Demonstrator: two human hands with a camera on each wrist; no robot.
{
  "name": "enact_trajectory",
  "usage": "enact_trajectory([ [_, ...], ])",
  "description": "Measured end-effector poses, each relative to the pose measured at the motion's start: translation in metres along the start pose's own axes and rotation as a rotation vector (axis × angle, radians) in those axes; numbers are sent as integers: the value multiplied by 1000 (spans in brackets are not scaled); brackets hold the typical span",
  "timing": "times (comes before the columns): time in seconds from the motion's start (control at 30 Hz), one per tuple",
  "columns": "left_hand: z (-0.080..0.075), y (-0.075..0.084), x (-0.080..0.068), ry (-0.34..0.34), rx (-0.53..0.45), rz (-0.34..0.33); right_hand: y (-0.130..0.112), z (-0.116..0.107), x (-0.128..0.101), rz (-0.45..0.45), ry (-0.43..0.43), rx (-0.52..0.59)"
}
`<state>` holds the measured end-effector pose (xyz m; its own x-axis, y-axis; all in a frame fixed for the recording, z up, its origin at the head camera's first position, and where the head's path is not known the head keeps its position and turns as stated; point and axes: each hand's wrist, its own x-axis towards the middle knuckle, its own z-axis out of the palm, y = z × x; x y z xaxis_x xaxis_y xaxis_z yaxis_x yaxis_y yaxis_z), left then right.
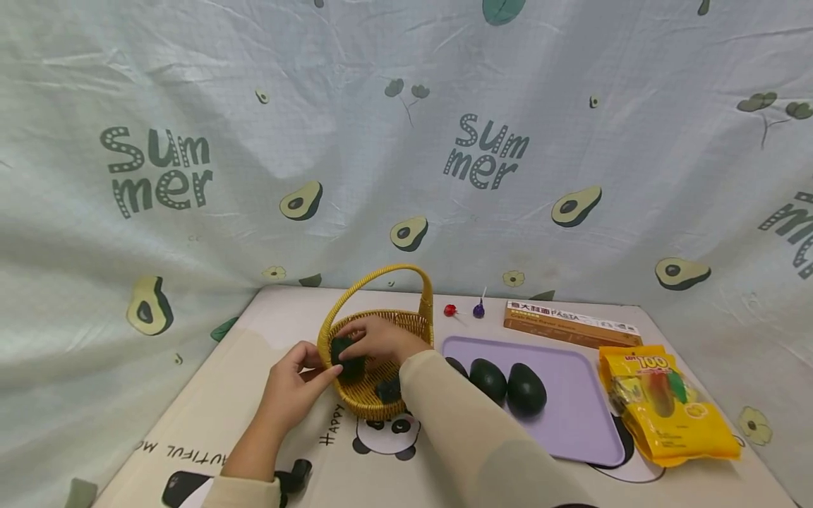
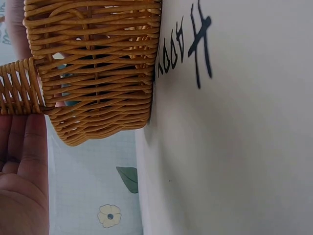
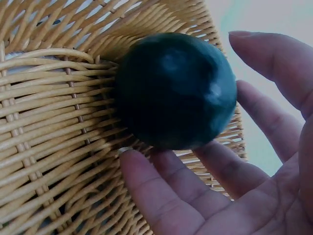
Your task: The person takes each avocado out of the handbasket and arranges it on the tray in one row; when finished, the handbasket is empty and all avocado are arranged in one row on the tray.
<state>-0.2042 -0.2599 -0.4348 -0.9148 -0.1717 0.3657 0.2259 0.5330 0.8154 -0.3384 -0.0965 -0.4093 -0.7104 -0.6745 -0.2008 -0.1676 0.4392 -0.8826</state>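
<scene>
A dark green avocado sits inside the yellow wicker basket, against its left side. My right hand reaches into the basket; its fingers lie beside and under the avocado, while the thumb stands apart in the right wrist view. My left hand holds the basket's left side at the foot of its handle, thumb toward the rim. Fingertips meet the woven handle base in the left wrist view. Another dark lump lies low in the basket, partly behind the right sleeve.
A lilac tray bears three avocados, one partly covered by the sleeve. Behind it lie a red lollipop, a purple lollipop and a pasta box. A yellow candy bag lies at the right. A printed curtain hangs behind.
</scene>
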Motion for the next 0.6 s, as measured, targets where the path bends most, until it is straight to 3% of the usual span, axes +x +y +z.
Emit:
enact_trajectory([
  [0.6,-1,-1,-1,2,-8,15,-4,9,8,9,21,-138],
])
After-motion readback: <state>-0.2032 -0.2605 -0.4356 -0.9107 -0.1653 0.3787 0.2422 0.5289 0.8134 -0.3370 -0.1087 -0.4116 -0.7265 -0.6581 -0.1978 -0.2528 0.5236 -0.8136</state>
